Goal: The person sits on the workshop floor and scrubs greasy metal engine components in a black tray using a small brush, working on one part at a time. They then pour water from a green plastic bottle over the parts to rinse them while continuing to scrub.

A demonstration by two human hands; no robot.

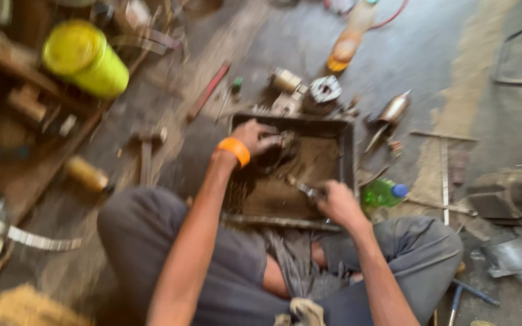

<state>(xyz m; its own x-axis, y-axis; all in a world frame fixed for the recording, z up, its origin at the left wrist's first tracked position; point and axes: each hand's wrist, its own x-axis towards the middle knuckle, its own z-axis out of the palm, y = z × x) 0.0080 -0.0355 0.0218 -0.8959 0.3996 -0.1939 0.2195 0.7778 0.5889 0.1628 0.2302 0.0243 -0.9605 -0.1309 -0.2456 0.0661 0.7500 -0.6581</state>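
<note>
The metal tray [347, 158] is the biggest thing in hand and serves as the landmark: a dark, shallow rectangular pan on the concrete floor, set right in front of the seated person's crossed legs, seemingly so both arms reach it without leaning. Its bottom is coated in brownish, muddy liquid, which suggests it is there to catch dirt from washed parts.

Inside the tray, toward its far left corner, the left hand [255, 137], with an orange wristband [234, 150] above it, closes around a dark, dirty machine part [279, 151], pressing it low against the tray floor so drips stay inside. The frame is blurred, so the part's exact shape is unclear.

At the tray's near edge, the right hand [336, 202] is fisted around a slim metal tool [308, 192], whose tip points in toward the part; whether it is a brush or a scraper cannot be told.

Just right of the tray lies a green plastic bottle [382, 193] with a blue cap. Beyond the tray's far rim sit loose metal components [324, 89], and far to its left a yellow container [84, 57] rests on cluttered wooden shelving.
</note>
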